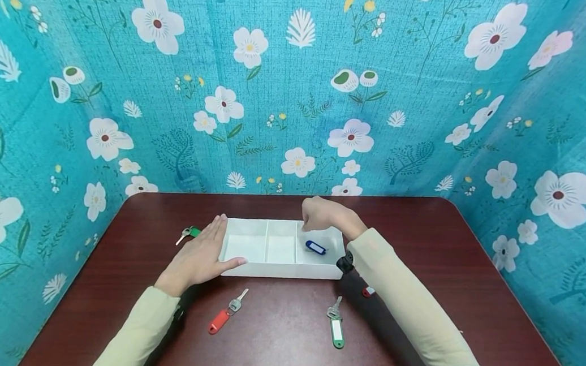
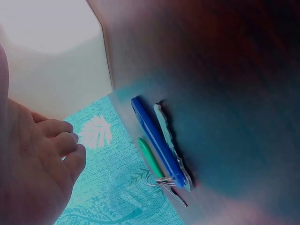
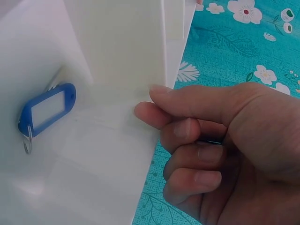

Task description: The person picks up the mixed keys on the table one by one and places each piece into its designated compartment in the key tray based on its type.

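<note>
My left hand (image 1: 196,258) rests its straight fingers along the left end of a white divided tray (image 1: 278,270), thumb over the front rim. My right hand (image 1: 323,214) is curled above the tray's back right; thumb and index finger come together near a divider (image 3: 124,42), with no object visible between them. A blue key tag (image 1: 315,247) with a metal ring (image 3: 29,143) lies in the right compartment; its key is mostly hidden. Beside the left hand lie a green-tagged key (image 1: 184,235) and, in the left wrist view, a blue-tagged key (image 2: 157,140).
In front of the tray lie a red-tagged key (image 1: 225,313) and a green-tagged key (image 1: 336,324). Another red tag (image 1: 368,291) is partly covered by the right sleeve (image 1: 408,299). A floral curtain (image 1: 278,121) hangs behind the dark table (image 1: 284,348).
</note>
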A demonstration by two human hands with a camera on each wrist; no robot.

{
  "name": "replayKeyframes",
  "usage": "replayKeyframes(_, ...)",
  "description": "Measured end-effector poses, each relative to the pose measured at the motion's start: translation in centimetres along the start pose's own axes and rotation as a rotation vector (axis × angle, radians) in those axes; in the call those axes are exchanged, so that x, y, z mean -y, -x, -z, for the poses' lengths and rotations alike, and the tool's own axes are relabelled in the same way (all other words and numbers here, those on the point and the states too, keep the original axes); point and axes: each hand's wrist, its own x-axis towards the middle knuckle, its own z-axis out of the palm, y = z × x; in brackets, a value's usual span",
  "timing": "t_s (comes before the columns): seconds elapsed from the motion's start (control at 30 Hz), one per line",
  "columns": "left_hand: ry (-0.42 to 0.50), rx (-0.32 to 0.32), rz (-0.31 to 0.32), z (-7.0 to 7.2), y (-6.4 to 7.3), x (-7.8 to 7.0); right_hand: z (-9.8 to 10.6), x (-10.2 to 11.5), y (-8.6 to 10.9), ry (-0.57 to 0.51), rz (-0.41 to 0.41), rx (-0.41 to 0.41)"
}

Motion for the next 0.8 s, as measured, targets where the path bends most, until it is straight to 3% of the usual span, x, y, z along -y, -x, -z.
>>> replayKeyframes(0.8, -0.044, -0.021, -0.017, -0.02, -0.09, 0.17, 0.24, 0.16, 0.61, 0.013, 0.021, 0.000)
